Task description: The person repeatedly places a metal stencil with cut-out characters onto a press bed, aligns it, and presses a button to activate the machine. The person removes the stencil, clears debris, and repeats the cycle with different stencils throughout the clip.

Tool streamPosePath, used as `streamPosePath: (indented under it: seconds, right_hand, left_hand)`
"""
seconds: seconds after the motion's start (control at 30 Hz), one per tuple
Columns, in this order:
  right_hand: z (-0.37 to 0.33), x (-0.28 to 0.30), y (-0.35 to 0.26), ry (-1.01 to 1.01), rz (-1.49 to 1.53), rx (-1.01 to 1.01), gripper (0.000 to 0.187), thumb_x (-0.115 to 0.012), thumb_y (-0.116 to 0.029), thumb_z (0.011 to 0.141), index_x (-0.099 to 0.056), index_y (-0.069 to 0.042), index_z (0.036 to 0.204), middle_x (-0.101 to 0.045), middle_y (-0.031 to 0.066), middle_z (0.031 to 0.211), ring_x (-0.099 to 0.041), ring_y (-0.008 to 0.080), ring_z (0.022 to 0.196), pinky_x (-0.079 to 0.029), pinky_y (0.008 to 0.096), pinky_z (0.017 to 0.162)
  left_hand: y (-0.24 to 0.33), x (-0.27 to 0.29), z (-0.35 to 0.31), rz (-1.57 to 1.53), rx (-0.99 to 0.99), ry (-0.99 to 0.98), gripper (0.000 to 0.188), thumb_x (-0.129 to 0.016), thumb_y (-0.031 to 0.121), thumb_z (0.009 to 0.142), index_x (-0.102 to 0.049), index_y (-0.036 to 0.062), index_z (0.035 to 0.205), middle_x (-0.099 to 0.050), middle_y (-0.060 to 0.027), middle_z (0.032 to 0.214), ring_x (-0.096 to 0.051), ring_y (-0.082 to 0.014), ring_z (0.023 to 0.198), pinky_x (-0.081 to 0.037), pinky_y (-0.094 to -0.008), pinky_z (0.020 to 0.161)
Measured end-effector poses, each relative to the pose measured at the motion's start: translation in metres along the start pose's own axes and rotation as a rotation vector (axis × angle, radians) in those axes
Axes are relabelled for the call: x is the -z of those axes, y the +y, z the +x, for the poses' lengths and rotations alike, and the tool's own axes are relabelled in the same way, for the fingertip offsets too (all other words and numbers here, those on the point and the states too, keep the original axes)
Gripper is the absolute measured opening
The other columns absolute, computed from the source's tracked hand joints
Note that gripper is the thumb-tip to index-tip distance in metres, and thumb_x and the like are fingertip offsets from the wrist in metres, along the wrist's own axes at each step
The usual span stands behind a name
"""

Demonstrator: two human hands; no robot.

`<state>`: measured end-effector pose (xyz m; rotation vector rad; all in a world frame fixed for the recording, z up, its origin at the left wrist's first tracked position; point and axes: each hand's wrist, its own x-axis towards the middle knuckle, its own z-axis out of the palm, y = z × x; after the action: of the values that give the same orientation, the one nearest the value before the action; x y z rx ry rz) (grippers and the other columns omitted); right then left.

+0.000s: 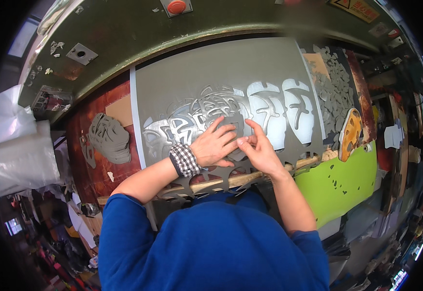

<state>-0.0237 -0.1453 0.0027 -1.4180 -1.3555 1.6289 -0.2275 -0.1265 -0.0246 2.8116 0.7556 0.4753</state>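
A grey foam-like sheet point(187, 68) lies on a pale board point(300, 121) that shows through its cut-out openings. My left hand point(215, 146), with a checked band point(186, 160) at its wrist, rests spread over loose grey cut pieces point(221, 109) in the middle of the sheet. Beside it, my right hand point(261, 153) has its index finger stretched out and its thumb close to the left fingertips. Its other fingers are bent and partly hidden, but no thing shows in its grasp. Thin cut strips of the sheet point(226, 179) hang over the near edge.
Stacked grey cut pieces point(108, 139) sit on the reddish surface at left. On the right are a heap of grey scraps point(332, 87), an orange-and-white cutting die point(350, 134) and a lime-green sheet point(335, 186). A green machine beam point(124, 43) with a red button point(176, 7) spans the far side.
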Motion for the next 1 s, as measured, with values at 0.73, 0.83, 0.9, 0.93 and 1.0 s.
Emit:
streamPosePath:
  seconds: [0.73,0.83,0.9,0.93,1.0]
  right_hand:
    - [-0.026,-0.041,0.016,0.187,-0.550,0.367,0.034,-0.072,-0.006,0.079,-0.063,0.000,0.111,-0.067,0.0121,0.090,-0.065,0.0228,0.081,-0.053,0.0310,0.074]
    - [-0.025,-0.039,0.014,0.203,-0.445,0.306,0.032,-0.072,-0.006,0.079,-0.064,0.000,0.110,-0.067,0.0118,0.089,-0.066,0.0224,0.080,-0.052,0.0302,0.074]
    - [-0.024,-0.041,0.013,0.221,-0.409,0.293,0.031,-0.071,-0.006,0.080,-0.064,0.000,0.109,-0.067,0.0117,0.088,-0.066,0.0221,0.080,-0.052,0.0298,0.074]
    - [-0.025,-0.044,0.013,0.224,-0.401,0.299,0.030,-0.071,-0.006,0.080,-0.064,0.000,0.108,-0.067,0.0116,0.088,-0.067,0.0220,0.081,-0.052,0.0297,0.074]
    - [-0.025,-0.051,0.012,0.220,-0.380,0.346,0.027,-0.071,-0.006,0.079,-0.065,-0.001,0.106,-0.067,0.0114,0.086,-0.065,0.0236,0.079,-0.051,0.0311,0.072]
  left_hand:
    - [-0.021,0.097,-0.023,-0.120,0.224,-0.035,0.069,-0.082,0.031,0.062,-0.054,0.0110,0.122,-0.055,-0.0088,0.095,-0.052,-0.0271,0.105,-0.037,-0.0473,0.098]
    - [-0.003,0.048,-0.051,-0.056,0.102,-0.236,0.086,-0.075,0.045,0.063,-0.046,0.0105,0.137,-0.051,-0.0065,0.100,-0.050,-0.0269,0.109,-0.032,-0.0551,0.102]
    - [-0.010,0.032,-0.063,-0.033,0.066,-0.057,0.082,-0.075,0.042,0.065,-0.048,0.0103,0.135,-0.055,-0.0064,0.098,-0.051,-0.0249,0.108,-0.033,-0.0535,0.103]
    - [-0.012,0.027,-0.067,-0.072,0.066,-0.037,0.078,-0.074,0.040,0.067,-0.049,0.0100,0.134,-0.057,-0.0064,0.098,-0.052,-0.0246,0.107,-0.033,-0.0530,0.103]
    - [-0.020,0.026,-0.066,-0.130,0.103,0.029,0.070,-0.072,0.036,0.070,-0.051,0.0094,0.132,-0.060,-0.0066,0.097,-0.055,-0.0240,0.104,-0.033,-0.0521,0.103]
